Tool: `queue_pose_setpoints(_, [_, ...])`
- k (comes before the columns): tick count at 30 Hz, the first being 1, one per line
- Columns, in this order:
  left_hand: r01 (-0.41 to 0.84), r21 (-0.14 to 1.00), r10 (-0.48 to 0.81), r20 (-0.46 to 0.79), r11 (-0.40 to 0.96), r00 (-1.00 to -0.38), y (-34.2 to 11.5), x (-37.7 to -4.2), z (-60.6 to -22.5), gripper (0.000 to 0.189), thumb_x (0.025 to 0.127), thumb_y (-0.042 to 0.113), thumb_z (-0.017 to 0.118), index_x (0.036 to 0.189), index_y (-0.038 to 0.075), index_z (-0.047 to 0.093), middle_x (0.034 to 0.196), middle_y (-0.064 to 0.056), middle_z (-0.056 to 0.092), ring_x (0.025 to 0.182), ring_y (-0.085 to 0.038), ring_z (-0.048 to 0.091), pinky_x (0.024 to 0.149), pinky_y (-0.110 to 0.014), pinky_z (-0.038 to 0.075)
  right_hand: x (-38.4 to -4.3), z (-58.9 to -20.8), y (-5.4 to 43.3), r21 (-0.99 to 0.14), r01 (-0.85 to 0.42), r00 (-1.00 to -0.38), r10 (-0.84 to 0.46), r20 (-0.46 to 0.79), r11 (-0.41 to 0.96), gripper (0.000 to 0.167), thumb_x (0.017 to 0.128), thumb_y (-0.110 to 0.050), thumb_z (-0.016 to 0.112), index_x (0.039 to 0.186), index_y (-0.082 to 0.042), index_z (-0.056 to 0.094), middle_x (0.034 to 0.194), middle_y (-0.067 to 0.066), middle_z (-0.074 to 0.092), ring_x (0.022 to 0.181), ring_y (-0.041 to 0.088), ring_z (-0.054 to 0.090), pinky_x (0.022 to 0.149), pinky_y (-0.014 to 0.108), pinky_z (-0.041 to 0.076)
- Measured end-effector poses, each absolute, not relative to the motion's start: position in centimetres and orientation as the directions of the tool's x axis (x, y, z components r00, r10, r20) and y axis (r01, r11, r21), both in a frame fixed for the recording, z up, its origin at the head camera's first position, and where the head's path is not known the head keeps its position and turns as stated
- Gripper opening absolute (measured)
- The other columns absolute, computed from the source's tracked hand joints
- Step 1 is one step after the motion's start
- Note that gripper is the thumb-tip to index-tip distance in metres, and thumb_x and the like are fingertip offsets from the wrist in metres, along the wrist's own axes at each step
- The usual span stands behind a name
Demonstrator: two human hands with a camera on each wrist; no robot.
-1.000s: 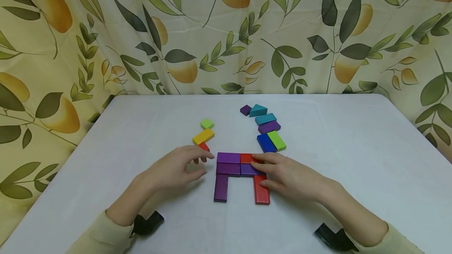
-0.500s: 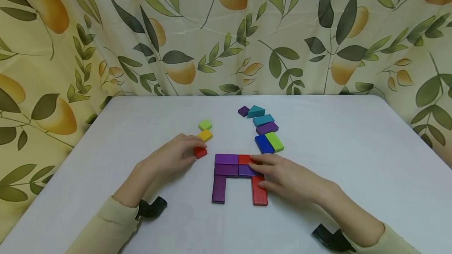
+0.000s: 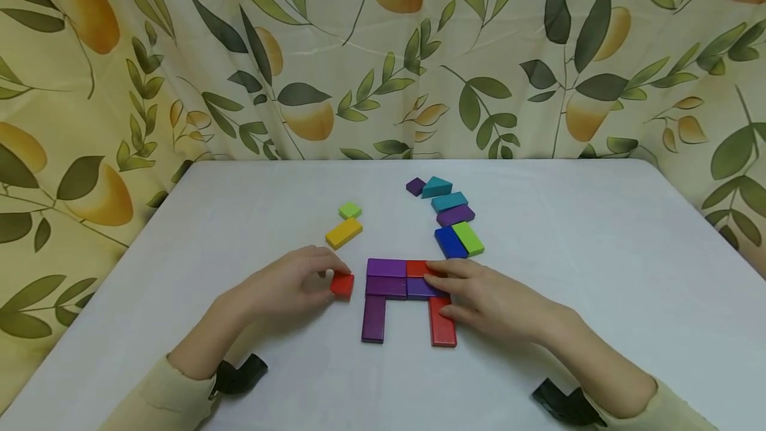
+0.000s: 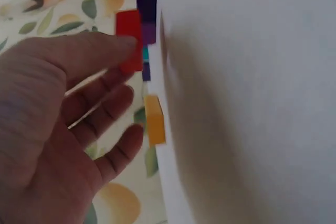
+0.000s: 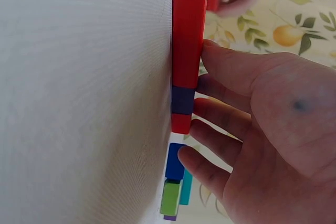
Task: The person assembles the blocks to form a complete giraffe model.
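Observation:
Between thumb and fingertips, my left hand (image 3: pixel 293 283) pinches a small red block (image 3: pixel 342 287), just left of the joined blocks; the left wrist view shows this red block (image 4: pixel 128 40) by the thumb. The joined group has two purple blocks (image 3: pixel 386 277) stacked at left, with a purple leg (image 3: pixel 374 319) below. At its right are a red block (image 3: pixel 416 268), a violet-blue block (image 3: pixel 419 288) and a long red leg (image 3: pixel 443 324). My right hand (image 3: pixel 491 298) rests its extended fingers on that right side, thumb touching the red leg (image 5: pixel 188 40), partly covering these blocks.
A yellow block (image 3: pixel 344 233) and a lime block (image 3: pixel 350 210) lie beyond my left hand. Behind the group runs a line of blue (image 3: pixel 450 242), green (image 3: pixel 469 238), purple (image 3: pixel 456 215) and teal (image 3: pixel 449 202) blocks. A patterned curtain (image 3: pixel 383 85) hangs behind the table.
My left hand reached to the loose red block by the yellow one, took hold of it, and brought it nearer, beside the joined blocks. The right hand stays in place.

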State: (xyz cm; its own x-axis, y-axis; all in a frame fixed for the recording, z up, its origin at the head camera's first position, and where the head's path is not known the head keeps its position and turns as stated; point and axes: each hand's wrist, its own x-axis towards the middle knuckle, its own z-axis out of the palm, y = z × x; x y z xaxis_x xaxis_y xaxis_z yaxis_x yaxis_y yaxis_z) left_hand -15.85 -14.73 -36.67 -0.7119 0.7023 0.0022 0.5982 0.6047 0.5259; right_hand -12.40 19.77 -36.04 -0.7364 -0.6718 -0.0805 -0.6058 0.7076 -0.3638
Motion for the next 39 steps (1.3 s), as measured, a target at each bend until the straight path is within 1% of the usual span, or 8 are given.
queue_pose_setpoints(4, [0.641, 0.578, 0.779, 0.015, 0.505, -0.627, -13.7, -14.0, -36.0, 0.039, 0.092, 0.011, 0.073, 0.13, 0.018, 0.066, 0.123, 0.013, 0.062, 0.109, -0.011, 0.056, 0.096, -0.034, 0.05, -12.4, -36.0, 19.8, -0.363, -0.606, -0.737, -0.671, -0.079, 0.708, 0.054, 0.097, -0.029, 0.07, 0.145, -0.009, 0.056, 0.152, 0.01, 0.046, 0.138, 0.033, 0.044, 0.101, 0.046, 0.049])
queue_pose_setpoints(8, [0.637, 0.603, 0.816, -0.041, 0.48, -0.576, -12.5, -12.3, -35.5, 0.043, 0.094, 0.016, 0.072, 0.135, 0.024, 0.064, 0.125, 0.015, 0.06, 0.114, -0.006, 0.053, 0.1, -0.031, 0.048, -12.4, -36.0, 19.8, -0.364, -0.606, -0.737, -0.672, -0.08, 0.708, 0.054, 0.097, -0.029, 0.07, 0.145, -0.009, 0.056, 0.152, 0.01, 0.046, 0.138, 0.033, 0.043, 0.101, 0.046, 0.049])
queue_pose_setpoints(13, [0.694, 0.545, 0.851, -0.075, 0.471, -0.519, -11.5, -11.0, -35.4, 0.041, 0.096, 0.02, 0.07, 0.136, 0.028, 0.064, 0.128, 0.012, 0.058, 0.118, -0.006, 0.051, 0.102, -0.029, 0.047, -12.4, -36.0, 19.7, -0.363, -0.612, -0.732, -0.677, -0.075, 0.702, 0.054, 0.097, -0.029, 0.069, 0.145, -0.009, 0.056, 0.152, 0.01, 0.046, 0.138, 0.033, 0.043, 0.102, 0.047, 0.048])
queue_pose_setpoints(18, [0.771, 0.464, 0.883, -0.055, 0.435, -0.466, -10.9, -10.6, -35.6, 0.035, 0.098, 0.021, 0.069, 0.132, 0.028, 0.068, 0.121, 0.011, 0.058, 0.107, -0.005, 0.052, 0.095, -0.02, 0.047, -12.4, -36.0, 19.8, -0.357, -0.619, -0.73, -0.68, -0.066, 0.699, 0.054, 0.097, -0.029, 0.07, 0.145, -0.009, 0.056, 0.152, 0.01, 0.046, 0.138, 0.032, 0.043, 0.102, 0.047, 0.047])
queue_pose_setpoints(21, [0.773, 0.476, 0.893, -0.064, 0.419, -0.445, -10.7, -10.5, -35.7, 0.035, 0.098, 0.021, 0.069, 0.132, 0.027, 0.068, 0.119, 0.011, 0.057, 0.106, -0.005, 0.051, 0.093, -0.018, 0.047, -12.4, -36.0, 19.8, -0.356, -0.619, -0.731, -0.679, -0.064, 0.7, 0.054, 0.097, -0.029, 0.07, 0.145, -0.008, 0.056, 0.152, 0.01, 0.046, 0.138, 0.032, 0.043, 0.103, 0.046, 0.047])
queue_pose_setpoints(24, [0.765, 0.49, 0.898, -0.09, 0.417, -0.432, -10.7, -10.5, -35.7, 0.036, 0.097, 0.021, 0.07, 0.132, 0.026, 0.068, 0.119, 0.011, 0.056, 0.107, -0.004, 0.051, 0.093, -0.017, 0.047, -12.4, -36.0, 19.8, -0.357, -0.617, -0.733, -0.677, -0.062, 0.701, 0.054, 0.097, -0.029, 0.07, 0.145, -0.008, 0.056, 0.152, 0.01, 0.046, 0.139, 0.032, 0.043, 0.103, 0.046, 0.047])
queue_pose_setpoints(30, [0.755, 0.489, 0.89, -0.115, 0.437, -0.441, -10.6, -10.5, -35.9, 0.035, 0.095, 0.019, 0.072, 0.13, 0.025, 0.068, 0.12, 0.011, 0.053, 0.107, -0.003, 0.051, 0.093, -0.017, 0.047, -12.3, -36.0, 19.8, -0.361, -0.618, -0.733, -0.678, -0.059, 0.699, 0.054, 0.097, -0.029, 0.07, 0.145, -0.008, 0.056, 0.152, 0.01, 0.046, 0.138, 0.033, 0.043, 0.103, 0.047, 0.047])
queue_pose_setpoints(39, [0.709, 0.544, 0.877, -0.115, 0.449, -0.467, -10.5, -10.6, -36.3, 0.032, 0.095, 0.021, 0.072, 0.127, 0.022, 0.069, 0.121, 0.01, 0.051, 0.1, 0.0, 0.051, 0.084, -0.014, 0.047, -12.4, -35.9, 19.9, -0.373, -0.619, -0.728, -0.683, -0.058, 0.692, 0.054, 0.098, -0.03, 0.068, 0.146, -0.009, 0.056, 0.153, 0.01, 0.045, 0.138, 0.034, 0.043, 0.102, 0.048, 0.047])
